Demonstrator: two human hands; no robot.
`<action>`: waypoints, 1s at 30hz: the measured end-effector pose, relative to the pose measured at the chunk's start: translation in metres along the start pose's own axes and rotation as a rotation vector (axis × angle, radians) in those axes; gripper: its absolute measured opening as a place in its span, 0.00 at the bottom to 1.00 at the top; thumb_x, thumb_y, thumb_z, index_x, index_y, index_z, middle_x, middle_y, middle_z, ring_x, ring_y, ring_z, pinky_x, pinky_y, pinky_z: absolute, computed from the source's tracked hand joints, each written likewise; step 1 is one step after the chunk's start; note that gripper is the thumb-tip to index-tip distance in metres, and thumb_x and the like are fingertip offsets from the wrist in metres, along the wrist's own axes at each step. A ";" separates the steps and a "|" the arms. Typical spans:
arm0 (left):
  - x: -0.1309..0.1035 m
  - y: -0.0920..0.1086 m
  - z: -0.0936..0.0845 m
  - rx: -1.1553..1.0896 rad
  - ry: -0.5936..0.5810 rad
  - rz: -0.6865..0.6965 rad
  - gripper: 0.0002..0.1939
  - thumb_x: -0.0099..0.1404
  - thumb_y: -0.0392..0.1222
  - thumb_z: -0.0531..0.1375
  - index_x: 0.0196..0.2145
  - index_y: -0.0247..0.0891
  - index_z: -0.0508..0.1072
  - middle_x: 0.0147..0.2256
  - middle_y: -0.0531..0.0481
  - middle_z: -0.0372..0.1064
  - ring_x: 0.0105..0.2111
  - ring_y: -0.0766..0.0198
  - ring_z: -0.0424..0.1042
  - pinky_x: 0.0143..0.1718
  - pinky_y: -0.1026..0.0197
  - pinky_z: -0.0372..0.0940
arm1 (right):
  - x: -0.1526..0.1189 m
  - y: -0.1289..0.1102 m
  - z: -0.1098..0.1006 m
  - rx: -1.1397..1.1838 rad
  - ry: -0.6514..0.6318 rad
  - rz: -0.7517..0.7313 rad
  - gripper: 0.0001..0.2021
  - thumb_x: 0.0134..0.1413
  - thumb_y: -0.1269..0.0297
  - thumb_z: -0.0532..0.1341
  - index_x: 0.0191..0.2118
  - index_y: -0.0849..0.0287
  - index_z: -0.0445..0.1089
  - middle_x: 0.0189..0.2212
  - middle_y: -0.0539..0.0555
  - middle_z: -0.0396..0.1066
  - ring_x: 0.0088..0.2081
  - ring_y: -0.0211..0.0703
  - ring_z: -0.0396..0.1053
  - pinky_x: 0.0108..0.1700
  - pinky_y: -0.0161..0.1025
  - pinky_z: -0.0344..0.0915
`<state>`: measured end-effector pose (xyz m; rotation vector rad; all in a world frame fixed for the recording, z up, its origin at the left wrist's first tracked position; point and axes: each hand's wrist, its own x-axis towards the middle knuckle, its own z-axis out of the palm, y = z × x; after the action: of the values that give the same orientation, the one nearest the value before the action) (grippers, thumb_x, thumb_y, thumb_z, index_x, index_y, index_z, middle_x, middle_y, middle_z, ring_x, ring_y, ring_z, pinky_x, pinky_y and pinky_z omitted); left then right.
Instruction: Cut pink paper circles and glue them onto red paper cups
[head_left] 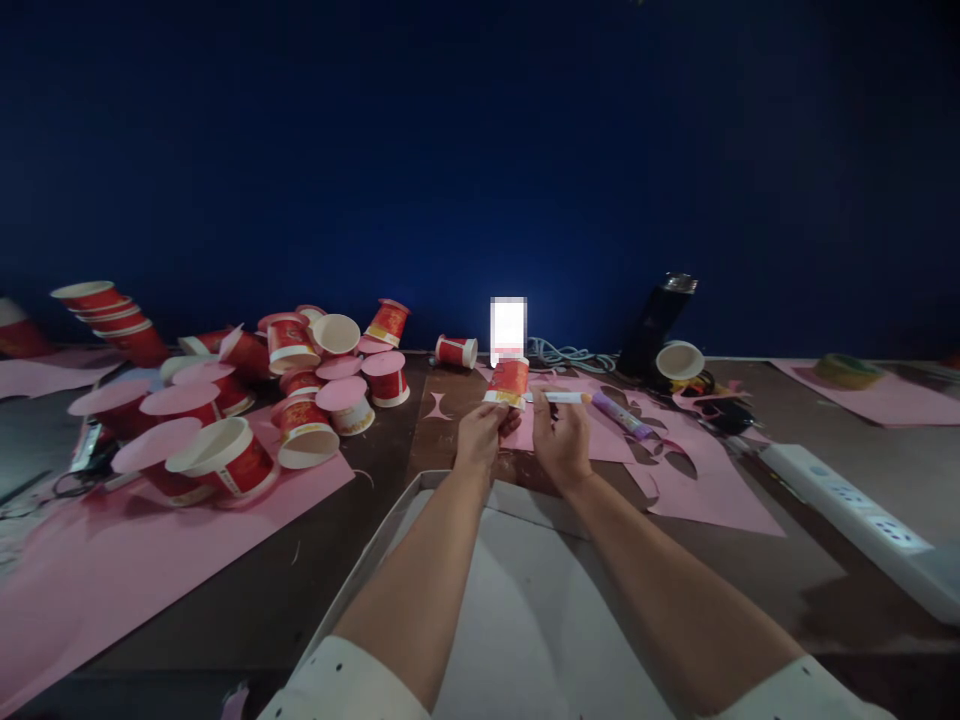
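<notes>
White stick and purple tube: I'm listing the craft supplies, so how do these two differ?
The white stick has an orange end; the purple tube looks mainly purple. The right hand holds the white stick, while the purple tube lies on the pink paper. Both are slim and elongated.

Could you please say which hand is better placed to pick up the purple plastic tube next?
Probably the right hand: it is nearer the tube, though holding a white, orange-ended stick. The left hand is farther, holding a red paper cup.
</notes>
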<state>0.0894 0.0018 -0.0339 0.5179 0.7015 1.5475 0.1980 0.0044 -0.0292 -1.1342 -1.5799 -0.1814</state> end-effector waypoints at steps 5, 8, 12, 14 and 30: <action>-0.002 0.000 0.001 0.024 0.000 0.002 0.12 0.44 0.38 0.70 0.23 0.31 0.71 0.21 0.50 0.69 0.24 0.70 0.70 0.34 0.63 0.67 | 0.000 -0.001 0.000 0.036 -0.003 -0.004 0.12 0.60 0.61 0.53 0.36 0.60 0.71 0.33 0.58 0.74 0.34 0.45 0.69 0.39 0.43 0.64; -0.002 -0.001 0.000 0.042 -0.007 0.004 0.13 0.42 0.40 0.70 0.22 0.31 0.71 0.21 0.51 0.69 0.23 0.70 0.70 0.32 0.64 0.66 | 0.000 -0.002 0.000 0.060 -0.019 -0.009 0.12 0.60 0.61 0.53 0.37 0.60 0.71 0.33 0.57 0.74 0.34 0.45 0.69 0.40 0.43 0.64; 0.000 -0.005 -0.001 0.058 -0.057 -0.017 0.13 0.41 0.40 0.70 0.21 0.31 0.72 0.20 0.51 0.69 0.22 0.71 0.68 0.30 0.65 0.65 | -0.001 -0.004 0.000 0.082 -0.035 -0.029 0.11 0.60 0.62 0.53 0.38 0.59 0.72 0.35 0.57 0.74 0.35 0.45 0.70 0.41 0.44 0.64; 0.001 -0.005 -0.001 0.073 -0.062 -0.023 0.12 0.41 0.40 0.70 0.21 0.31 0.72 0.20 0.51 0.69 0.23 0.71 0.68 0.31 0.65 0.65 | -0.002 -0.004 0.000 0.081 -0.034 -0.025 0.11 0.60 0.62 0.53 0.38 0.59 0.71 0.35 0.57 0.74 0.35 0.45 0.70 0.41 0.44 0.64; 0.000 -0.002 -0.001 0.072 -0.005 -0.006 0.12 0.43 0.38 0.69 0.22 0.31 0.71 0.21 0.50 0.69 0.23 0.70 0.69 0.31 0.64 0.66 | -0.001 -0.002 0.000 0.070 -0.019 -0.003 0.12 0.60 0.61 0.53 0.36 0.60 0.71 0.34 0.58 0.74 0.35 0.45 0.69 0.40 0.44 0.64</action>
<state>0.0901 0.0020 -0.0359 0.5729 0.7558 1.5194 0.1961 0.0026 -0.0289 -1.0826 -1.5923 -0.1170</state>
